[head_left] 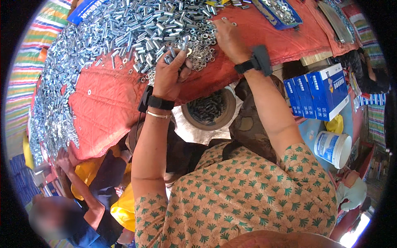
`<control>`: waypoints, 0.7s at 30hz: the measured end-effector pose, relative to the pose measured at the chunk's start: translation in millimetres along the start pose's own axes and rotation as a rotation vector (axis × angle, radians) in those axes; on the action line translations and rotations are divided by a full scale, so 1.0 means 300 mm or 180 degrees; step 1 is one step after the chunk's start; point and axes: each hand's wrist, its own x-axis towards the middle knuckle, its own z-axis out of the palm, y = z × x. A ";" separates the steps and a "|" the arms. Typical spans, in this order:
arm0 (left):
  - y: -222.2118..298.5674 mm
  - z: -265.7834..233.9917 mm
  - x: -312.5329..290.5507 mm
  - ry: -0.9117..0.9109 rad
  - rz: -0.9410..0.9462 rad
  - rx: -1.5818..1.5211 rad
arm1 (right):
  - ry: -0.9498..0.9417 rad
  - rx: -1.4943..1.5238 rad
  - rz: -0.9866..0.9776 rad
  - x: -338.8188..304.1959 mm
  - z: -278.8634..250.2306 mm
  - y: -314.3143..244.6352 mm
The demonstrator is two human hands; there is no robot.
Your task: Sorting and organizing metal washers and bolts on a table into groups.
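My left hand is closed at the near edge of a big heap of shiny metal sleeves. Between its thumb and fingers sits a metal sleeve, with others right beside it. A patch of flat metal washers lies just to the right of this hand. Past those washers, my right hand reaches down to the red quilted cloth, its fingers bent together. A loose washer or two lie by its fingertips; what the fingers pinch, if anything, is hidden.
Below the cloth's edge stands a round tub of dark metal pieces. A blue tray of small parts is at far right. Blue boxes and a white bucket stand to the right. Another person's hand touches the heap at left.
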 end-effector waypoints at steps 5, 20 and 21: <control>0.010 0.009 -0.005 0.0017 -0.0185 0.0244 | -0.0109 0.3080 0.1111 0.016 -0.050 -0.073; -0.005 0.005 -0.020 -0.0096 -0.0151 0.0081 | -0.0894 0.3866 0.0418 0.027 -0.097 -0.153; -0.001 0.002 -0.023 -0.0102 0.0006 0.0391 | -0.1276 0.4249 0.0749 0.030 -0.112 -0.162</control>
